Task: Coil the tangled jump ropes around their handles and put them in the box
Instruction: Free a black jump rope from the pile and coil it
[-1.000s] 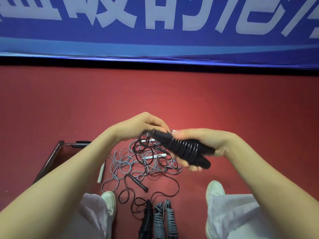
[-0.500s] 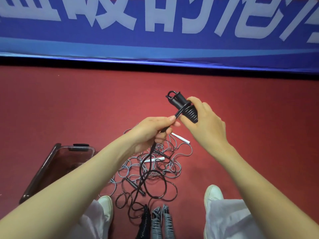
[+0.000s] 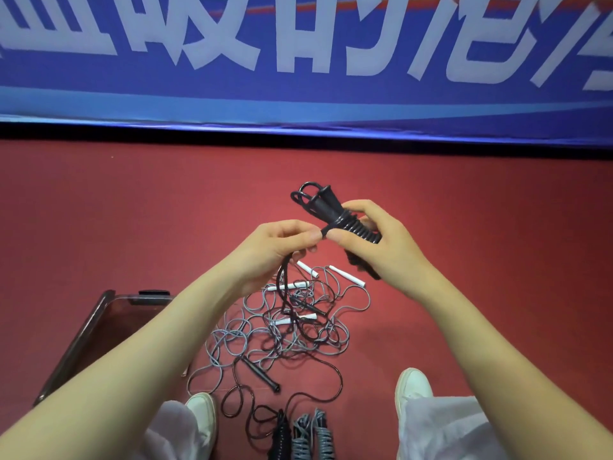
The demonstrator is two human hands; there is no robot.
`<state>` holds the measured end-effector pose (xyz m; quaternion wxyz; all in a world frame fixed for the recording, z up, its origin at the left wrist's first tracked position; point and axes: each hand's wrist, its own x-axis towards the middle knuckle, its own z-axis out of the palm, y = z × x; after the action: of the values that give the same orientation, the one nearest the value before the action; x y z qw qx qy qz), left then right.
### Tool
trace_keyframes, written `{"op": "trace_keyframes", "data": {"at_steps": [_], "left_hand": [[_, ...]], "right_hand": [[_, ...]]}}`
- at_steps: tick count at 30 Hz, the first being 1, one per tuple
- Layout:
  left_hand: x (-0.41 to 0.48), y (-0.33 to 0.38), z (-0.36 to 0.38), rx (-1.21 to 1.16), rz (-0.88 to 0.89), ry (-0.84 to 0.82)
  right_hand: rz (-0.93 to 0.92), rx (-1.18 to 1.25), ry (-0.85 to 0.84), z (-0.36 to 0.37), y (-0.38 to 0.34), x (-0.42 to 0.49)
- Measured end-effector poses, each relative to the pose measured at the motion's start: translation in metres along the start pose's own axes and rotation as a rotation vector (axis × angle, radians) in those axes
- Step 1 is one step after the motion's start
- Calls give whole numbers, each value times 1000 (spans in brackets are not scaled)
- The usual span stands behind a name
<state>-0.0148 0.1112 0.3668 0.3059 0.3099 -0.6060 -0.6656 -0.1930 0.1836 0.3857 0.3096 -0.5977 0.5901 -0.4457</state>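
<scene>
- The black handle pair (image 3: 326, 207) is held up in mid-air near the centre of the view, with black rope coils (image 3: 356, 227) wound round its middle.
- The right hand (image 3: 391, 250) has its fingers curled round the handles and coils. The left hand (image 3: 275, 247), at 9 o'clock of the coils, pinches the free black rope (image 3: 284, 287) between thumb and forefinger, right beside the last turn.
- Risk: if the pinch slackens, the turns probably loosen and slide along the handles, since only the right-hand fingers pin them.
- Risk: the free rope drops at 6 o'clock into the tangle (image 3: 282, 333) of grey and black cord. A hard pull likely snags it or lifts the grey ropes and white handles (image 3: 346, 276) with it.
- A loose black handle (image 3: 260, 375) lies at the tangle's 7 o'clock; I cannot tell which cord it belongs to.
- The lower ends of the held handles are hidden behind the right palm.
- The box (image 3: 79, 340), at 8 o'clock, is partly covered by the left forearm, so its contents are unclear.
- The coiled ropes (image 3: 306, 438) at 6 o'clock are cut off by the frame edge.
</scene>
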Motion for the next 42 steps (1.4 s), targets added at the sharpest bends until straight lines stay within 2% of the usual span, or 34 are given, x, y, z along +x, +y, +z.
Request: {"op": "trace_keyframes", "data": {"at_steps": [4,7,13,15,18,22,27,30,34,37,39,42], "left_hand": [[-1,4,2,33,127,-73],[-3,7,6,44,186,-33],[-8,4,13,37,215,132],[-9,2,18,44,222,181],[-7,5,23,30,222,169],[-2,13,17,41,176,44],[1,16,1,39,40,-130],[3,12,-5,72,19,-137],[2,12,-8,103,40,-73],[1,16,-15,250,29,-68],[1,16,-19,311,-30,-92],[0,16,-13,398,-46,-95]], "right_hand": [[69,294,-133,2,-5,-3],[184,471,-194,6,-9,-4],[308,489,-331,3,-15,1],[320,486,-313,4,-15,3],[304,468,-221,5,-16,3],[326,507,-167,4,-19,6],[342,761,-102,-18,-19,13],[334,806,-267,-24,-20,9],[390,829,-635,-13,-16,4],[489,563,-853,-10,-12,2],[560,279,-862,-9,-12,1],[574,40,-805,-4,-12,0]]}}
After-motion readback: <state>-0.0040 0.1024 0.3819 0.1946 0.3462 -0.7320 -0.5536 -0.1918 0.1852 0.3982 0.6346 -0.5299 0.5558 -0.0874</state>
